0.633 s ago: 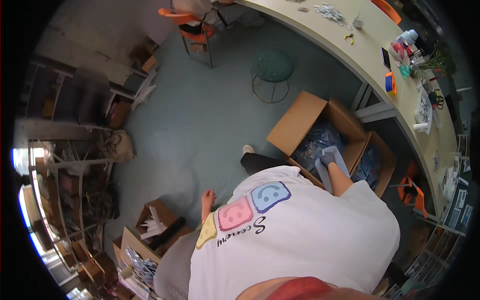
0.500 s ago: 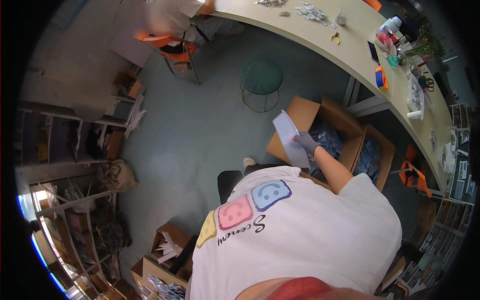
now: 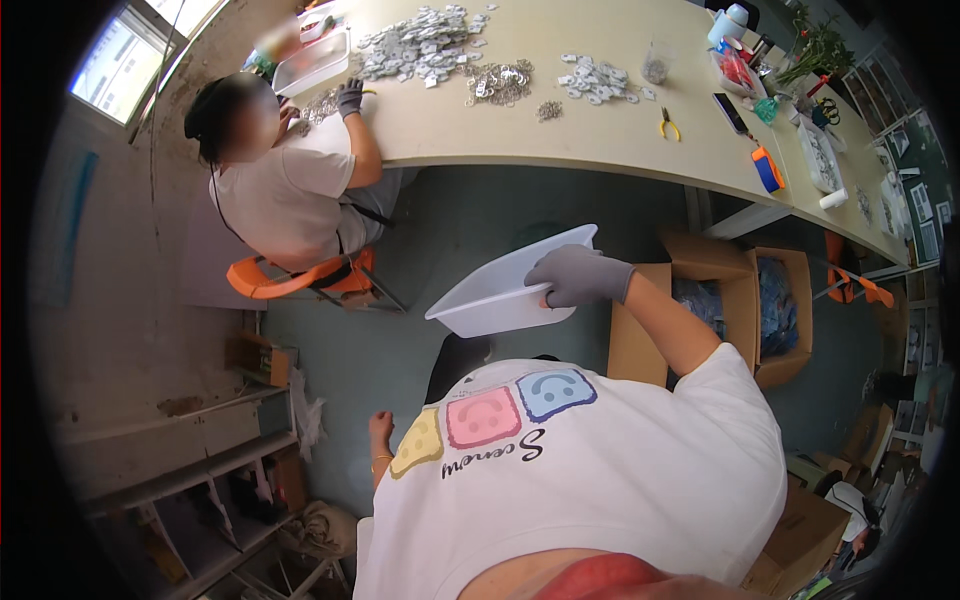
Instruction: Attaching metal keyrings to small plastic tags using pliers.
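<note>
My right hand (image 3: 578, 276), in a grey glove, grips a white plastic tray (image 3: 480, 312) by its right end. The tray is tilted in front of my body, above the floor, and its inside looks bare. My bare left hand (image 3: 381, 424) hangs low at my left side with the fingers curled in and nothing visible in them. A thin band circles that wrist. The left hand is apart from the tray.
A long table (image 3: 600, 135) curves across the far side, with piles of small white parts (image 3: 425, 45), metal rings (image 3: 498, 83) and yellow pliers (image 3: 669, 125). A co-worker (image 3: 285, 195) sits far left on an orange chair (image 3: 300, 280). Open cardboard boxes (image 3: 740, 310) stand right, holding plastic-wrapped goods.
The tray has moved left, away from the boxes, and turned from upright to slanting lengthwise. My view has swung up toward the table and co-worker. My left hand has come into view.
</note>
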The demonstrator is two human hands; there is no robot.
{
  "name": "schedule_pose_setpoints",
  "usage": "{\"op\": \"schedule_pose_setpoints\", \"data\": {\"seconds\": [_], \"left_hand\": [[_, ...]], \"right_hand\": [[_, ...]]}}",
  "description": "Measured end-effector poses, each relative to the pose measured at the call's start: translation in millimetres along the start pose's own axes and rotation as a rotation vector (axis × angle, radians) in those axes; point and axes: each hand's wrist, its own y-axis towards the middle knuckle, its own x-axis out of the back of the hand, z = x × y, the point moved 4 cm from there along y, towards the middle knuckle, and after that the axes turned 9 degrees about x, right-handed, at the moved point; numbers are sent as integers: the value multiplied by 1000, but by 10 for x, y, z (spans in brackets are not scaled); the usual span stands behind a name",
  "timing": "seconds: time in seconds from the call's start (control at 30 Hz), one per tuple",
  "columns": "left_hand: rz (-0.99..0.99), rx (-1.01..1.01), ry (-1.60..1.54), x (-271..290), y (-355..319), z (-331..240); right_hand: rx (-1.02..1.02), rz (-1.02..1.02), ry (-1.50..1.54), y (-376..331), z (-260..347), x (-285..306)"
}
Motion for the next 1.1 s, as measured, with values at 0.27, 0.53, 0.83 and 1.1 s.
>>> {"op": "schedule_pose_setpoints", "data": {"seconds": [0.27,0.53,0.83,1.1], "left_hand": [[-112,-720,329,1222,1314,-4232],[612,-934,-32,246,387,-5846],[158,-927,100,-614,1378,-7081],[-313,-943,406,-1176,1898,-7561]], "right_hand": [[-395,-868,85,-101,-237,1060],[-297,-1023,-441,1180,-1988,2343],[-556,-814,-599,3022,-5062,3505],[-247,-647,-516,3300,-5777,3263]]}}
